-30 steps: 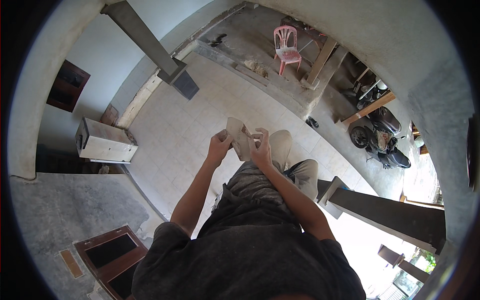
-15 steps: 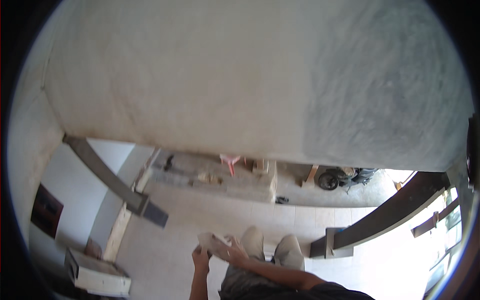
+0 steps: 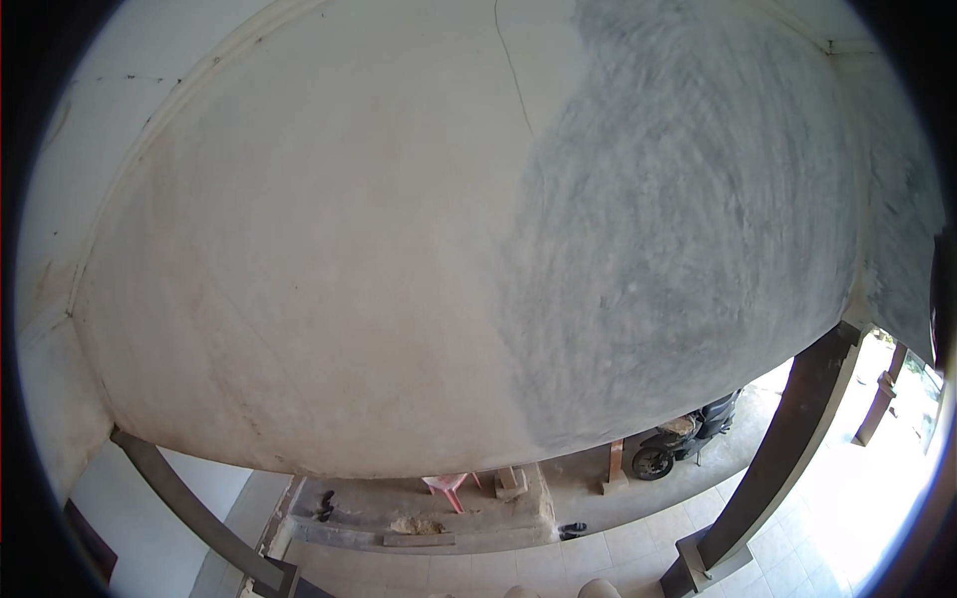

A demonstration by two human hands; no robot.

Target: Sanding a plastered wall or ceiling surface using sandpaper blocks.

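Neither of my hands shows in the head view. A broad plastered surface (image 3: 329, 249) fills almost the whole picture, pale on the left. Its right part is a darker grey patch (image 3: 688, 229) with swirled marks. At the very bottom edge two pale rounded shapes (image 3: 598, 590) just peek in; I cannot tell what they are.
Far below lies a tiled floor (image 3: 618, 543). A dark slanted pillar (image 3: 788, 448) stands at the right and another dark beam (image 3: 189, 508) at the lower left. A pink plastic chair (image 3: 447, 485), a low ledge with rubble (image 3: 419, 523) and a parked motorbike (image 3: 683, 444) sit beyond.
The view has swung sharply upward. My hands, the pale object they held and my body have dropped out of the picture, and the plastered surface now fills it.
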